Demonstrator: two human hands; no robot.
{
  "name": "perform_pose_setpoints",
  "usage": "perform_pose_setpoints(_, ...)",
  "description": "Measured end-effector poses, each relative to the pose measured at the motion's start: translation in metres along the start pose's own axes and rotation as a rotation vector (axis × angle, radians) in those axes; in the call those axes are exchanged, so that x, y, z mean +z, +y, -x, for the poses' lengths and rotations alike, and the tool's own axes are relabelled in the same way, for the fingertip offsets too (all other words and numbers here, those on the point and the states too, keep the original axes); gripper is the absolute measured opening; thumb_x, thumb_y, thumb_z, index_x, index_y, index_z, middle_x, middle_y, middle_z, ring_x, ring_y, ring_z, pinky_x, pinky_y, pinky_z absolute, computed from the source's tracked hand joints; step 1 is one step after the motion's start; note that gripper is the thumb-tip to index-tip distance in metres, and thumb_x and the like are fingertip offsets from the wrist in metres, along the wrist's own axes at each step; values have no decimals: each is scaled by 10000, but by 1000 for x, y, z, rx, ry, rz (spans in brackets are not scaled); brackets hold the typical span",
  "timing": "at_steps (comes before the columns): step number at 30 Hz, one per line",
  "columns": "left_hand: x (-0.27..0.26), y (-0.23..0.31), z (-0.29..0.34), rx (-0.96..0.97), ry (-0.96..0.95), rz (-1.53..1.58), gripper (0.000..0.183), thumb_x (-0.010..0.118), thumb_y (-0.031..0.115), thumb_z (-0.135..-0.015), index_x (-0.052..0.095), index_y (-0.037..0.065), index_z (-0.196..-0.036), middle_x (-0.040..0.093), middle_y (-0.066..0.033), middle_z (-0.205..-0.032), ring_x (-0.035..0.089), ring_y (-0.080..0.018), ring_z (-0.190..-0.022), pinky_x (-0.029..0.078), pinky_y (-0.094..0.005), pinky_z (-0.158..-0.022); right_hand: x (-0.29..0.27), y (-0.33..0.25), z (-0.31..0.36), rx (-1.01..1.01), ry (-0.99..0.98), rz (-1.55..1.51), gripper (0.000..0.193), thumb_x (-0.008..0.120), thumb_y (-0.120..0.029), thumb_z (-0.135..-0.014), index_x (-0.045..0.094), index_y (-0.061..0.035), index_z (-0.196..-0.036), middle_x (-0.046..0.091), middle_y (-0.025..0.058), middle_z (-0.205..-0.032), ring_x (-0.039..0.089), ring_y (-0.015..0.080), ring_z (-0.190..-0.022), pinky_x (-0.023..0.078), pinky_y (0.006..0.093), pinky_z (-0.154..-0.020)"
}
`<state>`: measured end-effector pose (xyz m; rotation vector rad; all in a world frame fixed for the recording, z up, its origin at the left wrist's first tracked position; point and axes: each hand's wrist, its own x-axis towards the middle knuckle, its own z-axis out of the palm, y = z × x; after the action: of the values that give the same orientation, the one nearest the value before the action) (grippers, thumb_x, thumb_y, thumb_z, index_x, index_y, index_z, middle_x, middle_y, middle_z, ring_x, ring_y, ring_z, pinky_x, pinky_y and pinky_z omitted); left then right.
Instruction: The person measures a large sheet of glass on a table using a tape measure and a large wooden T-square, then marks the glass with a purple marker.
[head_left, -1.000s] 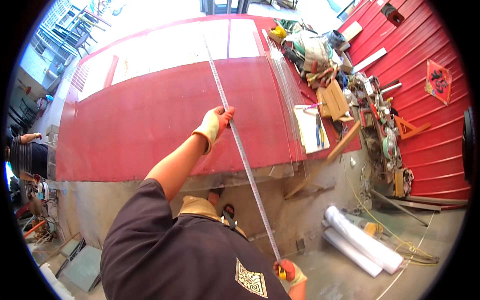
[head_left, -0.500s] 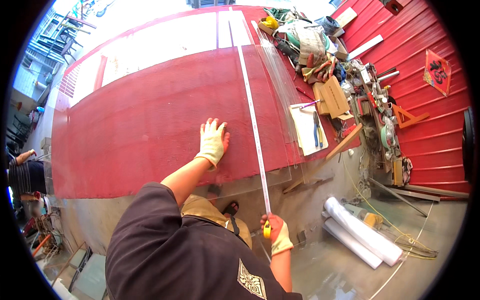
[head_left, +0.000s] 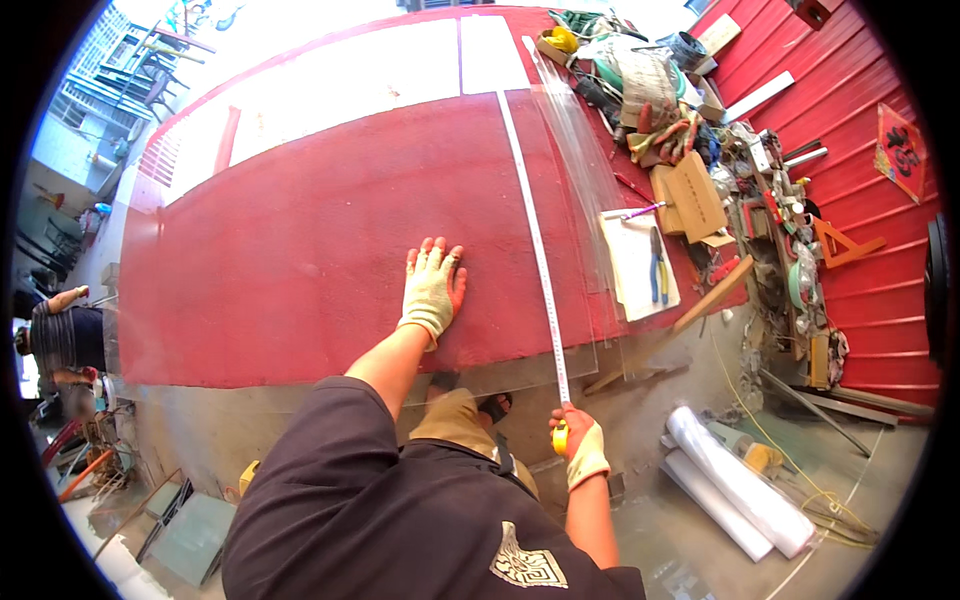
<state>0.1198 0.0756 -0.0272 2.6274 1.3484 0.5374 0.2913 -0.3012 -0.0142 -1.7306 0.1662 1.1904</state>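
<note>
A large clear sheet, apparently glass, covers the red tabletop and reflects brightly along its far side. My left hand, in a pale glove with reddish fingers, lies flat on it with the fingers slightly spread. In my right hand, gloved the same way, is a yellow tape measure, held just off the near edge. Its white blade runs out straight across the sheet toward the far side; the far end is lost in glare. Right of the blade lie several narrow clear strips.
Pliers and a purple pen rest on a paper pad. Beyond are cardboard and heaped gloves. Plastic-wrapped rolls lie on the floor at right. Another person is at the far left.
My right hand has moved slightly toward the table with the tape measure. My left hand stays flat, its fingers a little more spread. The whole view has shifted slightly.
</note>
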Motion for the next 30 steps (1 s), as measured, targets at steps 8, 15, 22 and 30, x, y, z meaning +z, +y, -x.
perform_pose_setpoints(8, -4, 1, -2, 0, -8, 6, 474, 600, 324, -1030, 613, 142, -1467, 534, -177, -1575, 405, -375, -1530, 232, -546, -1293, -13, 6, -1, -59, 10, 78, 345, 630, -334, -1071, 713, -6, -1003, 718, 90, -830, 683, 188, -738, 565, 343, -656)
perform_pose_setpoints(15, -4, 8, -4, 69, 63, -11, 396, 653, 274, -997, 661, 126, -1364, 582, -178, -1476, 485, -407, -1438, 307, -563, -1233, -23, 4, -15, -163, 77, 300, 397, 612, -370, -1035, 708, -48, -824, 688, 41, -731, 620, 161, -688, 509, 371, -681)
perform_pose_setpoints(22, 13, -2, 2, 123, 29, -121, 454, 548, 373, -1057, 657, 147, -1436, 571, -159, -1533, 448, -373, -1493, 258, -546, -1267, -17, -8, -2, -55, 248, 367, 460, 657, -463, -1022, 765, -18, -970, 735, 88, -796, 664, 187, -731, 523, 366, -712)
perform_pose_setpoints(30, 15, -7, 0, 126, 18, -140, 483, 518, 401, -1076, 635, 139, -1464, 547, -149, -1565, 431, -358, -1511, 253, -534, -1269, -16, 6, 6, -35, 264, 459, 519, 637, -533, -1018, 752, -39, -910, 699, 132, -745, 641, 277, -685, 510, 423, -682)
